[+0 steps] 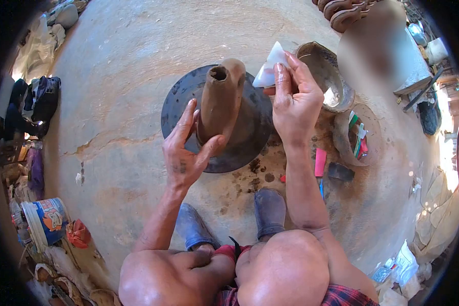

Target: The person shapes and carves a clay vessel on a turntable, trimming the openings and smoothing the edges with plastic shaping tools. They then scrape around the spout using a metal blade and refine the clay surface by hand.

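Note:
A brown clay vessel [220, 104] with a narrow open mouth and a rounded bulge beside its top stands on a dark round wheel disc [181, 86]. My left hand [188, 145] rests against the vessel's lower left side, fingers and thumb spread around it. To the right of the vessel, my right hand [297, 97] pinches a white, flat, roughly triangular scraper [271, 65] between thumb and fingers. The scraper is raised above the disc's right edge, apart from the clay.
Right of the disc are a water-holding bowl [344, 94] and a clay bowl [370, 132] with colourful tools. A pink strip [320, 162] and a dark block [340, 172] lie nearby. A blue-white bucket [46, 222] and black shoes [43, 97] are at left.

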`<control>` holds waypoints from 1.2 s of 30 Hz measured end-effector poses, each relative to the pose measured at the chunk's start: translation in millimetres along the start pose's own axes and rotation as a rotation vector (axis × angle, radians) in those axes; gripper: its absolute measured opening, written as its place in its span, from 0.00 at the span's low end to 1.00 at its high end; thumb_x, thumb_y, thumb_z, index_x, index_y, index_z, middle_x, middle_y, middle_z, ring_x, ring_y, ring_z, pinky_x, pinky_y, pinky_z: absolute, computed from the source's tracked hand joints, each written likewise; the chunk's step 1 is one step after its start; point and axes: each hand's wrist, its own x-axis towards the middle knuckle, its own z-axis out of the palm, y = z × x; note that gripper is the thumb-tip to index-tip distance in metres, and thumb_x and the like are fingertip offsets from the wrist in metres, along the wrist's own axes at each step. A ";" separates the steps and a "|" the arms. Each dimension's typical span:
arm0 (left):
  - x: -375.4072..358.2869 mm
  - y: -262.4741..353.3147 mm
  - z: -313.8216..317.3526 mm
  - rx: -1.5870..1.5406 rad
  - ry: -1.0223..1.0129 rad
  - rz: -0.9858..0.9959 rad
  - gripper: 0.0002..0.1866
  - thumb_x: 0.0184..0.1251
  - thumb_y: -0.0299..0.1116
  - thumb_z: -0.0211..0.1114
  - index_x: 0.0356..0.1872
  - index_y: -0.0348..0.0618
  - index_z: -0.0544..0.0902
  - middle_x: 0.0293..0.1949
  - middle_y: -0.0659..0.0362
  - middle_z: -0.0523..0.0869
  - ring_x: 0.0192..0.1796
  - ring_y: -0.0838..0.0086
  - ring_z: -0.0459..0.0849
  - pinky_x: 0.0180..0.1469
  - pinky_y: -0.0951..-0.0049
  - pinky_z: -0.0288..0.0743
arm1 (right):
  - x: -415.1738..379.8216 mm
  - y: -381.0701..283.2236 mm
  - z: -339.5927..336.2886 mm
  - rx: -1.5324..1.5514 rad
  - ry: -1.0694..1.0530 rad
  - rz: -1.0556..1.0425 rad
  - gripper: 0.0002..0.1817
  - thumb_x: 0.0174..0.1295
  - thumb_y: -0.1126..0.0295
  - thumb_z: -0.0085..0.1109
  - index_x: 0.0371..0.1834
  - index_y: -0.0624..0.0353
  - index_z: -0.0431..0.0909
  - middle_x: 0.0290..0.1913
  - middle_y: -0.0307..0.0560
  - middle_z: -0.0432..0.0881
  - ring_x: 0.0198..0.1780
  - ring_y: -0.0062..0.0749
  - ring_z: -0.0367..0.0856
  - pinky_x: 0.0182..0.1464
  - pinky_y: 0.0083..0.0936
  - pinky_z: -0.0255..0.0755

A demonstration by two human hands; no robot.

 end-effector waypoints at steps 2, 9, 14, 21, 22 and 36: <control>-7.2 -3.4 5.5 -0.041 0.000 -0.006 0.50 0.62 0.27 0.83 0.83 0.31 0.62 0.80 0.45 0.71 0.77 0.57 0.76 0.76 0.60 0.75 | -2.6 24.1 4.6 -0.103 -0.014 -0.195 0.15 0.77 0.78 0.61 0.63 0.63 0.86 0.48 0.45 0.92 0.43 0.27 0.91 0.42 0.24 0.88; -20.5 4.6 18.8 -0.223 -0.079 -0.006 0.53 0.63 0.28 0.80 0.85 0.30 0.57 0.77 0.39 0.74 0.77 0.59 0.76 0.77 0.61 0.72 | -43.6 34.5 20.9 -0.224 -0.100 -0.582 0.23 0.64 0.87 0.65 0.60 0.56 0.90 0.52 0.55 0.91 0.51 0.44 0.93 0.51 0.33 0.88; -23.2 4.5 26.4 -0.564 -0.127 -0.065 0.56 0.74 0.50 0.72 0.86 0.26 0.47 0.84 0.36 0.60 0.84 0.55 0.63 0.83 0.60 0.59 | -63.7 22.4 -7.3 -0.388 -0.321 -0.599 0.31 0.49 0.84 0.66 0.61 0.53 0.89 0.55 0.54 0.87 0.52 0.48 0.90 0.50 0.37 0.88; -24.3 4.7 44.1 -0.692 -0.133 -0.045 0.67 0.70 0.79 0.54 0.87 0.33 0.37 0.89 0.43 0.43 0.88 0.56 0.50 0.86 0.53 0.45 | -111.4 51.9 -64.7 -0.504 -0.569 -0.570 0.22 0.55 0.79 0.70 0.56 0.57 0.90 0.53 0.55 0.86 0.53 0.51 0.90 0.51 0.38 0.89; -24.7 2.9 46.1 -0.708 -0.093 -0.035 0.66 0.70 0.79 0.54 0.88 0.34 0.37 0.89 0.43 0.42 0.89 0.55 0.50 0.86 0.52 0.44 | -112.2 57.3 -70.8 -0.530 -0.628 -0.570 0.22 0.55 0.80 0.71 0.55 0.58 0.90 0.52 0.55 0.87 0.53 0.50 0.91 0.51 0.37 0.90; -55.9 -99.8 -1.6 0.145 0.378 -0.458 0.48 0.81 0.45 0.66 0.88 0.35 0.46 0.85 0.41 0.61 0.85 0.56 0.62 0.83 0.63 0.56 | -2.9 25.0 10.9 -0.441 -0.185 -1.015 0.31 0.54 0.83 0.68 0.64 0.48 0.90 0.60 0.53 0.87 0.55 0.46 0.90 0.52 0.36 0.89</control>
